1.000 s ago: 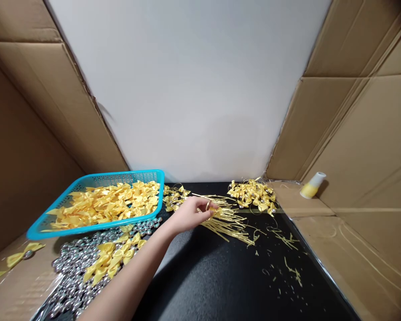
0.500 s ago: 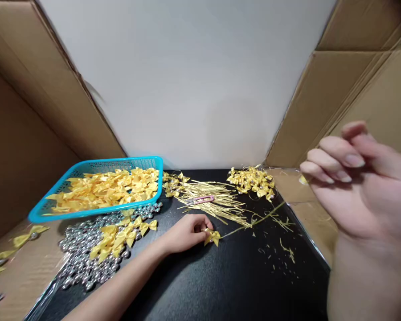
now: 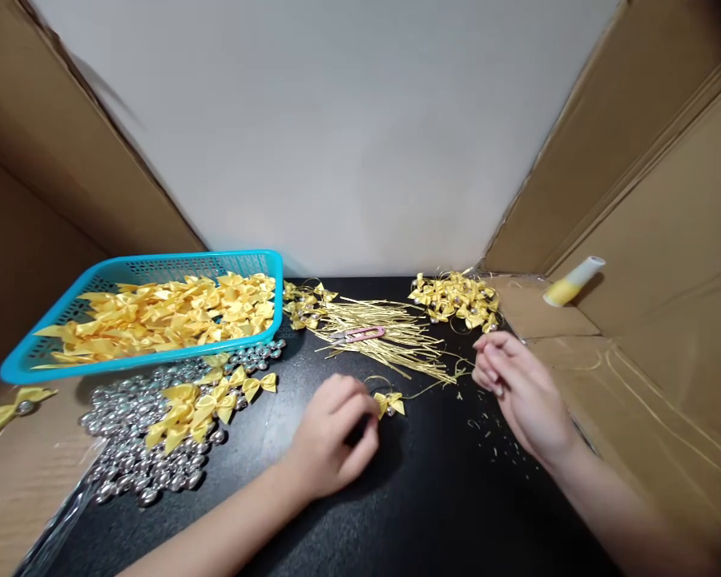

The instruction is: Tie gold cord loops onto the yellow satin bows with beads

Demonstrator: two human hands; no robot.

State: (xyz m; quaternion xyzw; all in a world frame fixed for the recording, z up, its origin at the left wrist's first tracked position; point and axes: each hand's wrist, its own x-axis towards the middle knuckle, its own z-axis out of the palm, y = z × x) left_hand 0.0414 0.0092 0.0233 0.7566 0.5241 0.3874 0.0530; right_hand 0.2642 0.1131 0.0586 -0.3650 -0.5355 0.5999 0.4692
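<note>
Your left hand rests curled on the black mat, fingertips pinching a yellow bow at its 1 o'clock; your right hand, fingers loosely bent, pinches a gold thread running toward the bow; gold wire strips with pink snips lie at 12 o'clock; a blue basket sits at 10 o'clock.

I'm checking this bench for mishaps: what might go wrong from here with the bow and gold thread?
The gold thread runs from the yellow bow under the left hand toward the right hand; a hard pull might tug the bow loose. The thread could snag the gold strand pile. A sleeve or arm might scatter the silver bells.
</note>
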